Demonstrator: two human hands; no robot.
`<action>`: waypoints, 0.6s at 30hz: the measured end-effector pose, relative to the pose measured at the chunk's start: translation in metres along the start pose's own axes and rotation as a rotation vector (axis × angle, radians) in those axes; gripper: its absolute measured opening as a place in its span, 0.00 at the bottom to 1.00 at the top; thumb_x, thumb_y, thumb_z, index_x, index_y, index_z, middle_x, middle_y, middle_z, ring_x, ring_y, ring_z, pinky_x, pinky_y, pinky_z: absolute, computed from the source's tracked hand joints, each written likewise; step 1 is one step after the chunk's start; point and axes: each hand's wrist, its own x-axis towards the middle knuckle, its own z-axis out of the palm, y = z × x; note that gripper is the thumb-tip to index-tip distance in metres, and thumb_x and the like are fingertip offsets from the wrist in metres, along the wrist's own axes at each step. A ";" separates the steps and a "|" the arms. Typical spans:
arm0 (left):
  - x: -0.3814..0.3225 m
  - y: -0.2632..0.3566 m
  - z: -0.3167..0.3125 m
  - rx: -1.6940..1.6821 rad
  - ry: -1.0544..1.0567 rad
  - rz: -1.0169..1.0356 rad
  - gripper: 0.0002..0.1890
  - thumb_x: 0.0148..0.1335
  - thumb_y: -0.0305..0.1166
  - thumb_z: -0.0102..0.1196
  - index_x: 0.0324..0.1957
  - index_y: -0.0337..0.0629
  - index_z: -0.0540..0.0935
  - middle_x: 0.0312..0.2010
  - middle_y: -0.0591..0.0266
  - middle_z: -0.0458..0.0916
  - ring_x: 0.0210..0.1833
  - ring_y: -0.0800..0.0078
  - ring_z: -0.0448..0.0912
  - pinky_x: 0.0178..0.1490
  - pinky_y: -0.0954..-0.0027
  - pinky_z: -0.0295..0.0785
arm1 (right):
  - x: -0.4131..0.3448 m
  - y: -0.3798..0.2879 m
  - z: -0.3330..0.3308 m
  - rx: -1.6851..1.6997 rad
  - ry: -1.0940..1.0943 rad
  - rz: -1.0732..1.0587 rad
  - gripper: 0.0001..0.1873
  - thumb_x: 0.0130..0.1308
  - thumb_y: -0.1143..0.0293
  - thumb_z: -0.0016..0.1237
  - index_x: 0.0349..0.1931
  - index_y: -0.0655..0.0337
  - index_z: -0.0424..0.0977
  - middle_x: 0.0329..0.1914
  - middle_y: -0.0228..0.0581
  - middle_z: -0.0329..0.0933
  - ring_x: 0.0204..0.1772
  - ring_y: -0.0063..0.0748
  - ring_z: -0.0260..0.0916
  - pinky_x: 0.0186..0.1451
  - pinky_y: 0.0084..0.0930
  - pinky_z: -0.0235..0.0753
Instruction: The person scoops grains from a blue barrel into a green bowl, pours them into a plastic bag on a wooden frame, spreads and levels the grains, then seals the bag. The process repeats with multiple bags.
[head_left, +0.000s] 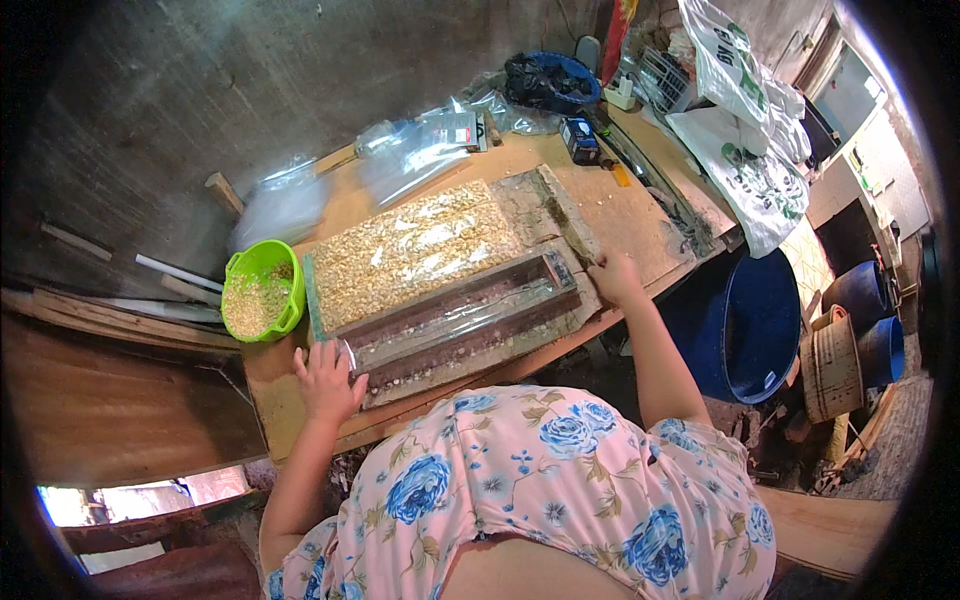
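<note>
A long wooden mould (465, 330) lies before me, with a strip of clear plastic film (480, 311) along its trough. My left hand (330, 382) rests at the mould's left end with its fingers spread, close to the film's end. With my right hand (616, 279) I grip the right end of the wooden frame (574, 232); my fingertips are partly hidden. Behind the trough, flat clear packs of pale beans (412, 259) lie side by side on the frame. A lime-green plastic basket (298, 289) holding loose pale pieces stands to the left.
The wooden table (626, 217) also carries stacked clear plastic bags (285, 202), plastic sheets (409, 169), a dark blue box (580, 140) and a blue basin (577, 71) with black plastic. White sacks (750, 165) hang at the right, above a large blue drum (761, 330).
</note>
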 end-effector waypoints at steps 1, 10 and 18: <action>-0.005 -0.001 0.005 -0.027 0.049 -0.003 0.24 0.48 0.45 0.60 0.45 0.42 0.78 0.50 0.57 0.70 0.59 0.59 0.64 0.67 0.44 0.44 | -0.009 -0.006 -0.020 0.136 -0.073 0.027 0.17 0.54 0.70 0.55 0.42 0.68 0.73 0.31 0.45 0.77 0.34 0.35 0.75 0.36 0.33 0.74; -0.024 -0.011 0.014 -0.021 0.229 0.089 0.14 0.46 0.33 0.60 0.38 0.46 0.80 0.43 0.63 0.75 0.54 0.61 0.69 0.64 0.48 0.54 | -0.097 -0.025 0.010 0.780 -0.180 0.103 0.14 0.58 0.81 0.52 0.46 0.66 0.73 0.31 0.25 0.70 0.34 0.16 0.66 0.37 0.14 0.67; -0.026 -0.027 0.023 -0.047 0.310 0.194 0.07 0.49 0.30 0.54 0.32 0.50 0.80 0.35 0.70 0.75 0.47 0.70 0.73 0.60 0.54 0.59 | -0.100 -0.027 0.038 0.855 -0.150 0.161 0.12 0.59 0.80 0.52 0.44 0.67 0.73 0.31 0.27 0.72 0.35 0.18 0.67 0.38 0.16 0.68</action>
